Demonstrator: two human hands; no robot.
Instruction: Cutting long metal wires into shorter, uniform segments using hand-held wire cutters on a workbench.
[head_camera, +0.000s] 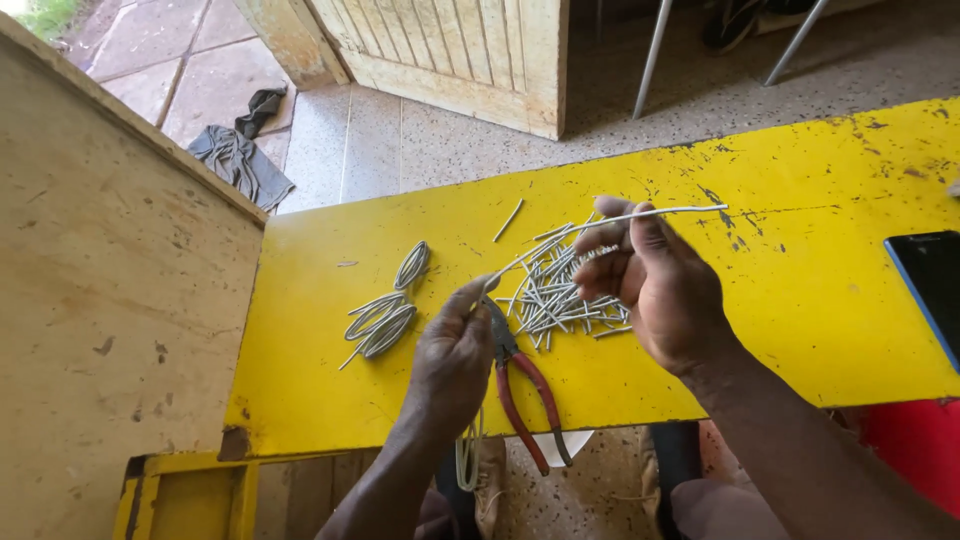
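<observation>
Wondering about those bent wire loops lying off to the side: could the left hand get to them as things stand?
Probably not freely: the left hand holds red-handled pliers on a wire. The wire loops lie close beside it on the yellow table, nothing between.

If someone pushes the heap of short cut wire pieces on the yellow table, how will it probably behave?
The heap of cut wire pieces would probably scatter, since the pieces lie loose and crossed. Each looks thin and straight, so likely light and fairly stiff. Being round, some may roll on the yellow table, as one stray piece already lies apart.
</observation>
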